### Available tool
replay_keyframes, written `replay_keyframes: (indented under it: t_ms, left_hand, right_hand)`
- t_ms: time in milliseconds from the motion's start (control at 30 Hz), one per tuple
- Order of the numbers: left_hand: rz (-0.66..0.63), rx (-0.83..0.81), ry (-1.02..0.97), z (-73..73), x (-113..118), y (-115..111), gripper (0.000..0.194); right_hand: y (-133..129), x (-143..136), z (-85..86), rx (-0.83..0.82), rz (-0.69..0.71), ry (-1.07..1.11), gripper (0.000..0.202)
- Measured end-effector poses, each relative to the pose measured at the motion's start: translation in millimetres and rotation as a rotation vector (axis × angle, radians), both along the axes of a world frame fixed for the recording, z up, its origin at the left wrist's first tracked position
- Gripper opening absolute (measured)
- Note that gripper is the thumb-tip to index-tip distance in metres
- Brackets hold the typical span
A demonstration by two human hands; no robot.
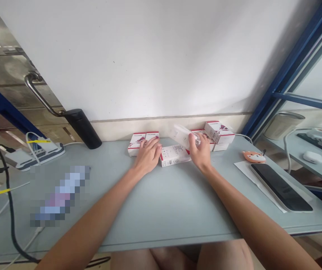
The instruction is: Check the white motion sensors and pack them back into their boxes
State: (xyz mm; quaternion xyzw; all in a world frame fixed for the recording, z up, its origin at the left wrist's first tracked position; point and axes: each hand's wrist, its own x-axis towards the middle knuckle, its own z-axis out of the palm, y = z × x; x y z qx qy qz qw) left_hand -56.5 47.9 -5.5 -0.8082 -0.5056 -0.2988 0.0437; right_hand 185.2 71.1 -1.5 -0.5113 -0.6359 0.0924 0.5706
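Several small white boxes with red markings lie along the back of a pale grey table (161, 202), by the wall. My left hand (148, 154) rests palm down, fingers spread a little, on the left box (138, 144) and touches the edge of the middle box (174, 155). My right hand (200, 150) grips a white box (182, 135), lifted and tilted above the middle one. Further boxes (219, 133) are stacked behind and to the right of my right hand.
A dark phone (281, 187) lies on a sheet of paper at the right, next to a small orange fox-shaped thing (253, 156). A black cylinder (82, 127) leans at the back left. A power strip (34, 153) with cables sits far left. A blurred patch (59, 195) covers something.
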Motion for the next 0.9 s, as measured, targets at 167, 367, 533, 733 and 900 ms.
replay_keyframes:
  t_ms: [167,367,533,733,900]
  left_hand:
    - [-0.061,-0.177,-0.545,14.9,29.6,-30.4,0.041]
    - [-0.188,-0.317,-1.268,34.4,56.2,-45.7,0.048]
    - [-0.158,-0.377,-1.436,35.8,46.9,-40.4,0.041]
    - [-0.179,-0.503,-1.372,20.9,51.9,-40.4,0.046]
    - [-0.206,-0.487,-1.296,24.1,42.6,-35.8,0.049]
  right_hand:
    - [-15.9,-12.7,7.3,-0.038,0.261,0.166,0.051]
    - [-38.8,-24.4,19.1,-0.188,0.544,0.017,0.052]
    - [-43.7,-29.8,14.6,-0.173,0.632,-0.115,0.050]
    - [-35.4,-36.4,3.0,-0.234,0.343,-0.192,0.039]
    - [-40.7,-36.4,9.4,-0.086,0.348,-0.349,0.055]
